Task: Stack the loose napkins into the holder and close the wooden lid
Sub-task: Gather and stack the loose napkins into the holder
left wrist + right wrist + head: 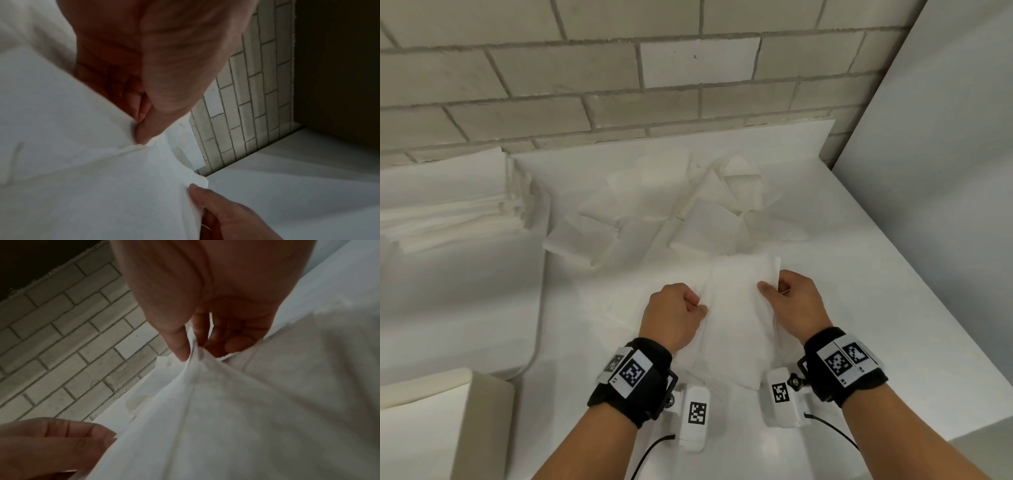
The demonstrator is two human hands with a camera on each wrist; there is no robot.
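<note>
**Operator:** White paper fills most of my view. I have a napkin (736, 308) held up between both hands, over the white table (876, 308).

**Partner:** How are the hands closed?

**Operator:** My left hand (673, 317) has its fingers curled in, and the thumb pinches the napkin's left edge against them; the left wrist view shows the paper puckering at that thumb tip. My right hand (792, 305) pinches the right edge, thumb on the near face, fingers curled behind. The right wrist view shows the sheet gathered into a crease at the thumb (179, 345).

**Partner:** Is it one sheet or several?

**Operator:** I cannot tell; the edges blur together.

**Partner:** Where are the other napkins?

**Operator:** Loose napkins (671, 205) lie scattered and overlapping on the table beyond my hands, towards the brick wall (585, 85). A thick stack of folded white sheets (452, 198) sits well apart to the left.

**Partner:** Do you see the holder?

**Operator:** A pale boxy corner (482, 394) shows at the near left; I cannot tell what it is.

**Partner:** Anything crowding you?

**Operator:** A white panel (945, 154) stands along the table's right side, and more white paper lies flat under my wrists.
</note>
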